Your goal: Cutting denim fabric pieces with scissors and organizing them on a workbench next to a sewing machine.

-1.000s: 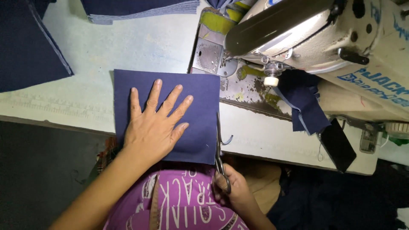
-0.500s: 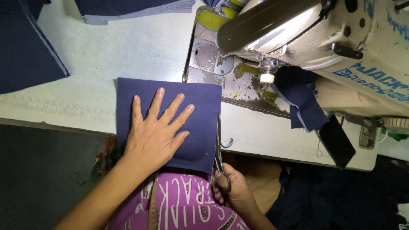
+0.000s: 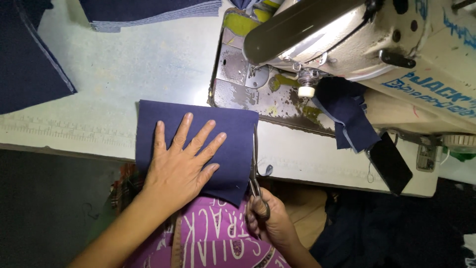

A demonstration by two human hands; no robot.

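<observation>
Navy cloth [image 3: 233, 149] under left hand [image 3: 181, 168] (scissors [image 3: 255, 164] beside)

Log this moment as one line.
left hand: flat on navy fabric rectangle | right hand: holding metal scissors along its right edge

Sewing machine [image 3: 396, 54] sits at the right on the pale surface [image 3: 124, 69]. Dark blue scrap [image 3: 347, 116] hangs just below its needle, black phone [image 3: 390, 162] beside that. Stack of blue fabric [image 3: 148, 12] far left of machine, another dark piece [image 3: 27, 59] beyond it.

Dark phone screen [image 3: 390, 163] — table's right edge.
</observation>
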